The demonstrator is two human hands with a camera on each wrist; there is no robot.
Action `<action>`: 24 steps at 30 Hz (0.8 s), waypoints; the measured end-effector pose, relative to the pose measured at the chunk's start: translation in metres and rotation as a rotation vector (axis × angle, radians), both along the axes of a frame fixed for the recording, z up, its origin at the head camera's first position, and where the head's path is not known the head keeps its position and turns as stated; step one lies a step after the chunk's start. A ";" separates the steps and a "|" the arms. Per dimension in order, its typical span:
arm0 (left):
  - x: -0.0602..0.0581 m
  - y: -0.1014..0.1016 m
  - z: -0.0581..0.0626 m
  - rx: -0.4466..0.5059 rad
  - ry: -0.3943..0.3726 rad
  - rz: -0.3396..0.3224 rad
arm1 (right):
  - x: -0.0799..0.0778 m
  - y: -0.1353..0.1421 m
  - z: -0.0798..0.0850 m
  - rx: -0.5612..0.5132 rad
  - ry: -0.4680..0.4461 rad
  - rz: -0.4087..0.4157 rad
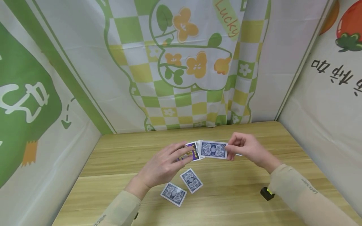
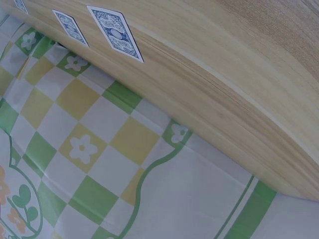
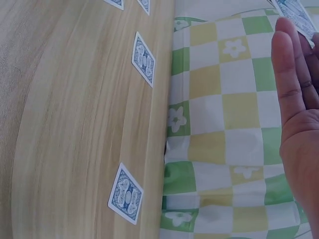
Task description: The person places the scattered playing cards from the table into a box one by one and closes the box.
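My left hand [image 1: 162, 164] lies over a purple and yellow card box [image 1: 195, 151] and holds it, fingers across its top. The box's white flap end points right. My right hand [image 1: 246, 148] pinches the right end of a blue-backed playing card [image 1: 212, 149], whose left end meets the box's flap. A white sliver shows under the right fingers; what it belongs to is hidden. In the right wrist view the same hand [image 3: 301, 84] has a card [image 3: 294, 12] at its fingertips. The left hand is outside the left wrist view.
Two playing cards, one [image 1: 173, 194] and another [image 1: 191, 180], lie back up on the wooden table [image 1: 113, 179], below the box. A small black block [image 1: 267, 193] with a yellow-green patch shows beside the right sleeve. A checkered curtain [image 1: 181, 103] hangs behind the table.
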State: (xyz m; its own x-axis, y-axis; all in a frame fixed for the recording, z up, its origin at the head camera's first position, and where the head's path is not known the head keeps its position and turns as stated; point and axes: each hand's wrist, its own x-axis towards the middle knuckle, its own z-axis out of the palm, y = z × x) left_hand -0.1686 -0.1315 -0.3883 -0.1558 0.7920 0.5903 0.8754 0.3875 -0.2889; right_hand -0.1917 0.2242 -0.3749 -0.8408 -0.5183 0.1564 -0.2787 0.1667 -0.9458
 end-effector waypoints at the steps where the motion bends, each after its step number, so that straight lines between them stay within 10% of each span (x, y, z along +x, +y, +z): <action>1: 0.000 0.000 0.000 0.001 -0.001 -0.002 | 0.000 -0.001 0.000 0.007 -0.001 0.005; 24: 0.001 0.003 -0.002 -0.004 -0.003 -0.039 | -0.001 -0.013 0.003 0.109 -0.064 -0.009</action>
